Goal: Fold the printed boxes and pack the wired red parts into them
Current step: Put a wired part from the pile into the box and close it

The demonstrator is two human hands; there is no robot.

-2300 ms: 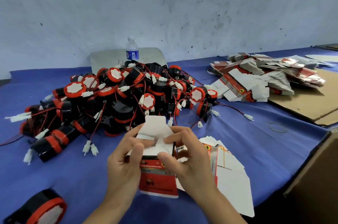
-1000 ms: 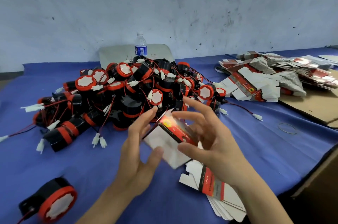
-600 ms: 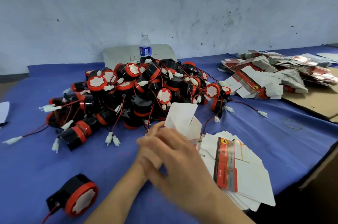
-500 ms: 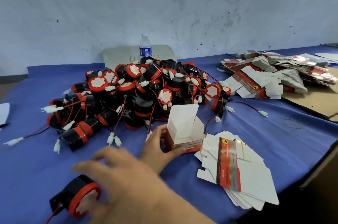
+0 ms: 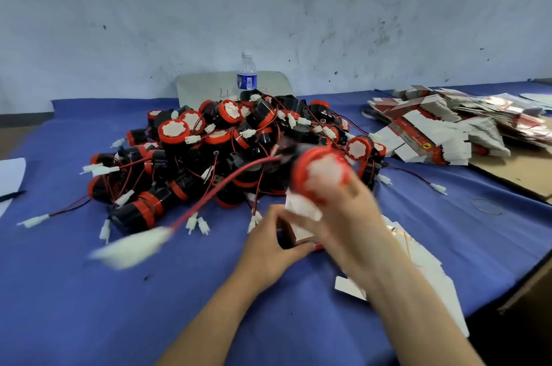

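My right hand (image 5: 343, 216) grips a red-faced black part (image 5: 321, 169), blurred by motion, just above a small folded printed box (image 5: 301, 213). Its red wire (image 5: 221, 189) trails left to a blurred white plug (image 5: 131, 246). My left hand (image 5: 268, 249) holds the box upright on the blue cloth; my right hand hides most of the box. Behind lies a big pile of red and black wired parts (image 5: 227, 150). A stack of flat printed boxes (image 5: 418, 270) sits under my right forearm.
A water bottle (image 5: 247, 72) stands by a grey board at the wall. More flat printed boxes (image 5: 454, 129) lie heaped at the right on brown cardboard (image 5: 519, 168). A rubber band (image 5: 487, 205) lies on the cloth. White paper (image 5: 10, 177) sits at the left edge.
The box went from being folded in both hands to standing on the cloth in my left hand. My right hand reached left, picked up the loose part and swung it over the box.
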